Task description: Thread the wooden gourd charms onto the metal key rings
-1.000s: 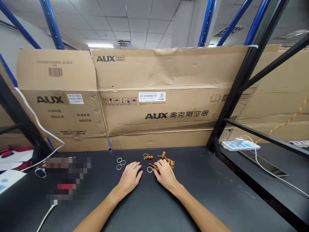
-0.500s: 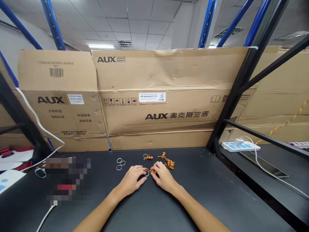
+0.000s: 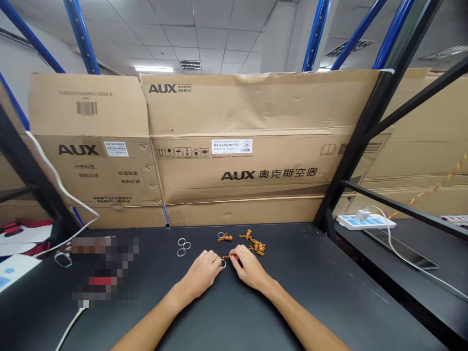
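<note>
On the black tabletop, my left hand [image 3: 204,271] pinches a silver split key ring [image 3: 224,263] at its fingertips. Opposite it, my right hand [image 3: 249,266] is closed on a small brown gourd pendant, most of it covered by the fingers. The pendant's orange-brown cord [image 3: 225,256] stretches leftward towards my left fingertips; whether it passes through the ring I cannot tell. Just beyond the hands lies another gourd pendant [image 3: 227,238] beside a ring [image 3: 221,235]. A cluster of gourd pendants [image 3: 258,246] sits past my right hand.
Several loose rings [image 3: 181,252] lie to the left of my hands. Further left are a blurred dark object [image 3: 102,273] and a white cable [image 3: 71,324]. Cardboard boxes [image 3: 237,190] wall off the back. A black rack post [image 3: 343,165] and power strip [image 3: 365,222] stand right.
My left thumb has drawn in against the fingers and now grips the ring. My right fingers have closed further over the gourd pendant, shifting slightly right.
</note>
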Action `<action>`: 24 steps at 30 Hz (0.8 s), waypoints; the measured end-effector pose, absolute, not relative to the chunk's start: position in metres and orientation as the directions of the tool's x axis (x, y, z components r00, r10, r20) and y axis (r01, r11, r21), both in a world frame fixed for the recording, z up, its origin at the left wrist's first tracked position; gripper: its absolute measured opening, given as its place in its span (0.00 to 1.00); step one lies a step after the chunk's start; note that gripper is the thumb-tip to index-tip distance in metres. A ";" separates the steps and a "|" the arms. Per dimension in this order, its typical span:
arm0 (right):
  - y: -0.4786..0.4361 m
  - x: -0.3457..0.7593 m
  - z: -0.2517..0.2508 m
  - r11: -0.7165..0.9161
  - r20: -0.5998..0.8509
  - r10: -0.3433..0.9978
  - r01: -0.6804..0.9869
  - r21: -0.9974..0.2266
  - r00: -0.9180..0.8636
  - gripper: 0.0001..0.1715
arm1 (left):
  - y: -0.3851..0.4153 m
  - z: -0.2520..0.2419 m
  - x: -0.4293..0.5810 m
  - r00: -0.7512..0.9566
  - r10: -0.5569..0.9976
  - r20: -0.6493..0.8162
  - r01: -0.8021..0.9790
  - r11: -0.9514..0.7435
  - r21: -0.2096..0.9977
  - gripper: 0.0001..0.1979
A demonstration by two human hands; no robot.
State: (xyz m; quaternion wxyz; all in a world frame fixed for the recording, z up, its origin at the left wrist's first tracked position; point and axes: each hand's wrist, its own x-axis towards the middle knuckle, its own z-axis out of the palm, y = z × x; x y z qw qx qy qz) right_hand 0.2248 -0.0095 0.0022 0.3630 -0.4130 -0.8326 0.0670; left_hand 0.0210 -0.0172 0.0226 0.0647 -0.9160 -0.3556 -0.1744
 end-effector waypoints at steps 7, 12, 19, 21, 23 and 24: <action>-0.012 0.224 0.007 0.674 0.540 0.726 0.596 -0.437 -0.425 0.07 | -0.018 0.022 0.021 0.653 0.648 0.391 0.671 -0.735 0.097 0.12; -0.010 0.225 0.004 0.674 0.538 0.729 0.582 -0.455 -0.423 0.07 | -0.014 0.017 0.017 0.550 0.730 0.405 0.684 -0.672 0.283 0.11; -0.012 0.224 0.006 0.675 0.530 0.731 0.569 -0.471 -0.429 0.07 | -0.009 0.013 0.012 0.411 0.816 0.406 0.633 -0.576 0.516 0.11; -0.013 0.224 0.008 0.685 0.539 0.722 0.553 -0.474 -0.433 0.07 | -0.012 0.016 0.012 0.440 0.810 0.388 0.613 -0.586 0.529 0.11; -0.013 0.223 0.009 0.700 0.551 0.710 0.530 -0.479 -0.439 0.07 | -0.015 0.021 0.013 0.488 0.790 0.370 0.599 -0.612 0.517 0.11; -0.013 0.223 0.009 0.707 0.558 0.703 0.518 -0.481 -0.441 0.07 | -0.016 0.023 0.014 0.507 0.781 0.364 0.594 -0.623 0.509 0.11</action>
